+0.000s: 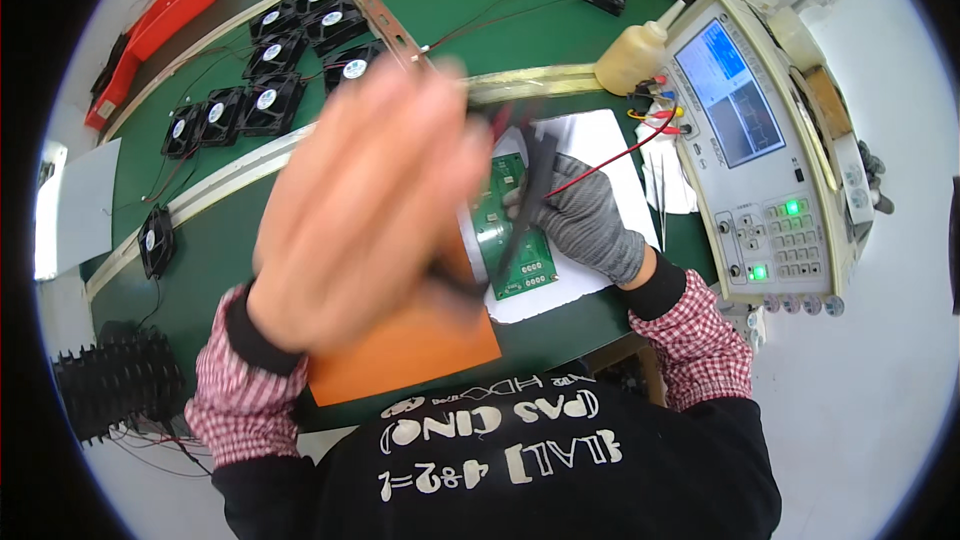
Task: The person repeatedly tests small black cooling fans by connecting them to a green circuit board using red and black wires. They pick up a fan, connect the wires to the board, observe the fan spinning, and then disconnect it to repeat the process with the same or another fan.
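Note:
My left hand point(365, 205), bare and smeared by motion, is raised high in front of the green mat. Its fingertips are too blurred to read. A blurred black frame-like thing point(527, 205) hangs between my hands; which hand bears it I cannot tell. My right hand point(590, 220), in a grey knitted glove, is curled by the right edge of a green circuit board point(520, 258). The black thing partly hides its fingers. A red test lead point(625, 152) runs from the tester to this hand. Under the board lies a white sheet point(610, 140).
At right stands a bench tester point(760, 160) with a lit screen. A cream squeeze bottle point(632, 55) is beside it. Several black fans point(270, 100) lie at far left, red bins point(180, 5) beyond. An orange sheet point(400, 360) lies in front; a black rack point(115, 380) stands near left.

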Demonstrator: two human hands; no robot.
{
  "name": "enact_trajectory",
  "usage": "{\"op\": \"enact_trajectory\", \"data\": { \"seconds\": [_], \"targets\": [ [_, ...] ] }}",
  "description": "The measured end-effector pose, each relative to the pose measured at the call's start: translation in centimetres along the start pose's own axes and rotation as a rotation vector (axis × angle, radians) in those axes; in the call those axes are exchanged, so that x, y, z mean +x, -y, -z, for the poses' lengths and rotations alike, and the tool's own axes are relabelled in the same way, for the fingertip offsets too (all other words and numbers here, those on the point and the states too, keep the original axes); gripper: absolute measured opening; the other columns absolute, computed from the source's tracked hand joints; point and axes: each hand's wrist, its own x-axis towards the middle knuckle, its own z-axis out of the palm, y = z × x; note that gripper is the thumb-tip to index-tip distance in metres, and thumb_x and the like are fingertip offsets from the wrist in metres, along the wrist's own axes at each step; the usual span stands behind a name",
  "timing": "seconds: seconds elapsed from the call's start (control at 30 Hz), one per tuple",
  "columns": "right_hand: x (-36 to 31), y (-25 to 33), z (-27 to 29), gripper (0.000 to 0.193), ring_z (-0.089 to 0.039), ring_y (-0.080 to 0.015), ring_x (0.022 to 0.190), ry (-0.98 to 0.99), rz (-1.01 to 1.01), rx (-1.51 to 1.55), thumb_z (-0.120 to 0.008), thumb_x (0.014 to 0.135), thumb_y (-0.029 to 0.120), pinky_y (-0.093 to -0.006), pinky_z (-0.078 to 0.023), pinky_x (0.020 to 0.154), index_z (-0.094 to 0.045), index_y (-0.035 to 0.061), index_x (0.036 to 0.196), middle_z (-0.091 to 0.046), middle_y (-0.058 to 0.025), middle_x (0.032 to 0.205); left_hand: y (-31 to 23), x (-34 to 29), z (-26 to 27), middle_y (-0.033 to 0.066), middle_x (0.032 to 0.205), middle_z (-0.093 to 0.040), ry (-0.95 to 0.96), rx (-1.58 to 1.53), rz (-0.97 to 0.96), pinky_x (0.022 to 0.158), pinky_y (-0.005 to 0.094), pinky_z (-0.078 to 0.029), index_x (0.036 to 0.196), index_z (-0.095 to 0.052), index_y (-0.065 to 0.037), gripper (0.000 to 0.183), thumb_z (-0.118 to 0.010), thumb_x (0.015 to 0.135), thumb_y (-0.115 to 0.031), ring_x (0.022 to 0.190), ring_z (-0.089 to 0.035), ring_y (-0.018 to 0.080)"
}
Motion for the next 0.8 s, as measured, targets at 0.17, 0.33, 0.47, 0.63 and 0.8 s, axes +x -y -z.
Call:
{"op": "enact_trajectory", "data": {
  "seconds": [0.17, 0.33, 0.47, 0.63, 0.8],
  "targets": [
    [0.3, 0.8, -0.1, 0.014, -0.061, -0.0135, 0.079, -0.202, -0.017, 0.289, -0.072, 0.083, 0.005, -0.027, -0.05, 0.075, -0.067, 0.0028, 0.096, -0.064, -0.0039, 0.087, 11.3, -4.3, -8.5, 0.0217, 0.144, -0.043, 0.27, 0.201, 0.382, 0.109, 0.041, -0.036, 0.141, -0.04, 0.004, 0.09, -0.081, 0.073, -0.037, 0.132, -0.042, 0.0358],
    [0.5, 0.0, 0.7, 0.035, -0.059, -0.0112, 0.078, -0.284, 0.14, 0.061, -0.077, 0.082, 0.015, -0.0239, -0.05, 0.072, -0.065, 0.0043, 0.113, -0.062, -0.0047, 0.092, 15.2, -5.5, -8.0, 0.0164, 0.116, -0.055, 0.549, 0.185, 0.575, 0.098, 0.0418, -0.041, 0.13, -0.05, 0.001, 0.092, -0.088, 0.057, -0.039, 0.11, -0.05, 0.0352],
    [0.6, 1.9, 0.5, 0.047, -0.065, -0.0232, 0.095, -0.371, 0.186, 0.005, -0.075, 0.082, 0.015, -0.0328, -0.053, 0.086, -0.058, 0.006, 0.125, -0.062, -0.0137, 0.116, 4.0, -0.1, -4.2, 0.0098, 0.114, -0.056, 0.482, -0.387, 0.121, 0.091, 0.046, -0.04, 0.118, -0.058, -0.013, 0.073, -0.083, 0.05, -0.016, 0.113, -0.049, 0.0321],
    [0.0, 4.6, -0.3, 0.057, -0.059, -0.0291, 0.106, 0.166, 0.498, -0.167, -0.067, 0.078, 0.017, -0.0417, -0.048, 0.091, -0.057, 0.0091, 0.133, -0.061, -0.0087, 0.109, -3.9, -2.7, 0.2, 0.0064, 0.128, -0.05, 0.844, -0.852, -0.326, 0.098, 0.048, -0.04, 0.121, -0.053, -0.017, 0.038, -0.056, 0.083, -0.017, 0.124, -0.046, 0.0303],
    [0.0, 3.1, 2.3, 0.024, -0.055, -0.0277, 0.094, 0.127, 0.362, -0.642, -0.065, 0.075, 0.01, -0.0369, -0.049, 0.081, -0.071, 0.0101, 0.098, -0.055, -0.0084, 0.096, 2.2, -3.5, 5.2, 0.0095, 0.123, -0.055, 0.952, -0.033, 0.203, 0.1, 0.0438, -0.041, 0.114, -0.061, -0.011, 0.04, -0.056, 0.075, -0.003, 0.122, -0.048, 0.0323]
  ]
}}
